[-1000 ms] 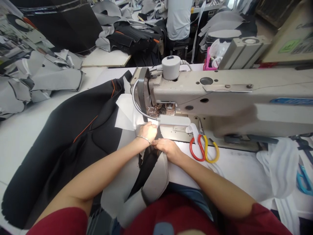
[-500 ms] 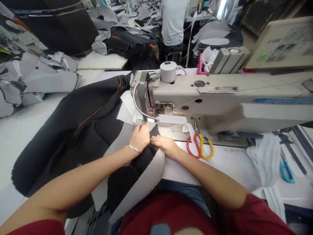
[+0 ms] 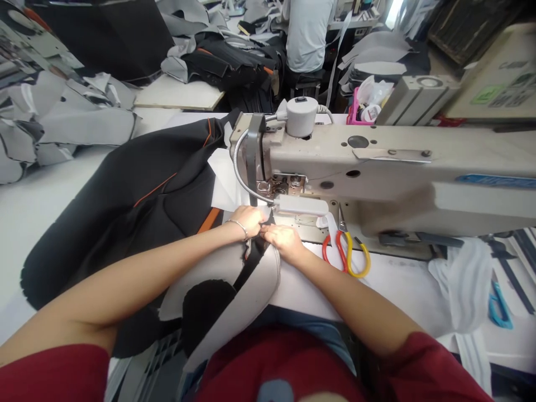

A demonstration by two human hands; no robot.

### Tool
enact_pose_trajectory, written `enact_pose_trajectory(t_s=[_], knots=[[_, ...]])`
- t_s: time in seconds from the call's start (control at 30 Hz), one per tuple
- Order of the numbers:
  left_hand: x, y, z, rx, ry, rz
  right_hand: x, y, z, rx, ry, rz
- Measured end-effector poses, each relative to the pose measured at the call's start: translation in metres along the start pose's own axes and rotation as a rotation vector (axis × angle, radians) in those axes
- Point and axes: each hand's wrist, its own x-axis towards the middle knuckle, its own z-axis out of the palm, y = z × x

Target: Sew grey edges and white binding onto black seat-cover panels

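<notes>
A beige industrial sewing machine stands across the white table. A large black fabric piece with orange piping lies to its left, joined to a grey panel that hangs over the table's near edge. My left hand, with a bracelet on the wrist, has its fingers curled on the fabric just below the needle area. My right hand presses the seam right beside it, fingers pinched on the fabric. A small lamp on a flexible neck sits just above both hands.
Red and yellow handled scissors lie on the machine bed right of my hands. Blue scissors and white cloth are at the far right. Grey and black cut pieces pile at the left. A person in a light shirt sits behind.
Both hands have moved up a little, closer to the needle, and drawn together. The fabric has shifted and an orange strip now shows beside my left wrist.
</notes>
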Motion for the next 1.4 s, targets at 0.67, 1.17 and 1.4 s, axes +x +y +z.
enact_pose_trajectory(t_s=[0.67, 1.17, 1.4], knots=[[-0.009, -0.007, 0.024, 0.102, 0.269, 0.016, 0.023, 0.006, -0.003, -0.342, -0.083, -0.050], [-0.016, -0.015, 0.007, 0.242, 0.348, 0.128, 0.048, 0.017, 0.001, -0.467, -0.088, -0.088], [-0.019, -0.017, 0.031, 0.225, 0.279, 0.213, 0.003, 0.006, -0.001, -0.312, -0.076, -0.150]])
